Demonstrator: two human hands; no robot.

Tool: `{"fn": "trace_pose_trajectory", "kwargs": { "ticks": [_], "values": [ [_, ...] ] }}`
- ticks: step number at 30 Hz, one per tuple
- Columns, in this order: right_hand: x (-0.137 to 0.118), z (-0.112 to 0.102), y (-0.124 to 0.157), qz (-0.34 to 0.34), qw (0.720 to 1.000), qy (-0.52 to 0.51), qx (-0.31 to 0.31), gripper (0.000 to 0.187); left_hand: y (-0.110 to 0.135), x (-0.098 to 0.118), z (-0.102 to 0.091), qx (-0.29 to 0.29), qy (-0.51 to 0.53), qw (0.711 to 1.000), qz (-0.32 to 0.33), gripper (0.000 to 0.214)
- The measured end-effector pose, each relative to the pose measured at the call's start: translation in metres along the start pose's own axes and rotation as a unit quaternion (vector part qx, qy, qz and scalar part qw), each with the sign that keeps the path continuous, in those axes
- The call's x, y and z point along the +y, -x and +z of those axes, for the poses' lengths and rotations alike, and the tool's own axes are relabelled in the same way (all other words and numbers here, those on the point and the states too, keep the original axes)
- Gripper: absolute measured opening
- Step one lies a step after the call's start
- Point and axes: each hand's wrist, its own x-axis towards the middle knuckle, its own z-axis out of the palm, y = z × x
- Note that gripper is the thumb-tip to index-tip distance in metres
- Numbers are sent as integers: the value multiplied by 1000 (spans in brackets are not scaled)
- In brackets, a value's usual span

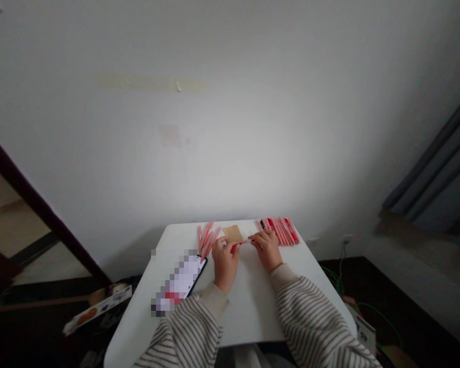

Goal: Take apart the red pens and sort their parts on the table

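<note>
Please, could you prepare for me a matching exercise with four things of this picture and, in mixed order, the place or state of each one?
Column A
1. phone
2. tan square
3. curtain
4. left hand

Column B
a. dark and folded, at the right edge of the picture
b. holding a small red piece
c. screen up on the white table
d. between two groups of pink sticks

Right pairs: 1-c, 2-d, 3-a, 4-b

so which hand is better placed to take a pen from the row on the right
Probably the right hand: it is close beside that row. The left hand holds a red part and is farther off, nearer the loose pens. Whether the right hand grips anything is hard to tell.
</note>
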Motion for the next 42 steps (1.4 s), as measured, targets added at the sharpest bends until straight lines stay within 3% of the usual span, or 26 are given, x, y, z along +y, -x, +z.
{"fn": "trace_pose_trajectory", "kwargs": {
  "ticks": [30, 37, 42],
  "values": [
    [-1, 1, 0, -47, 997, -54, -19, 12, 3, -2, 4, -14, 19, 1000, 4, 11],
    [-1, -2, -2, -15, 996, -82, -22, 13, 2, -2, 2, -28, 4, 999, -14, 11],
    [2, 0, -2, 34, 990, -139, 11, 17, 2, -2, 0, -26, -9, 999, -19, 10]
  ]
}}
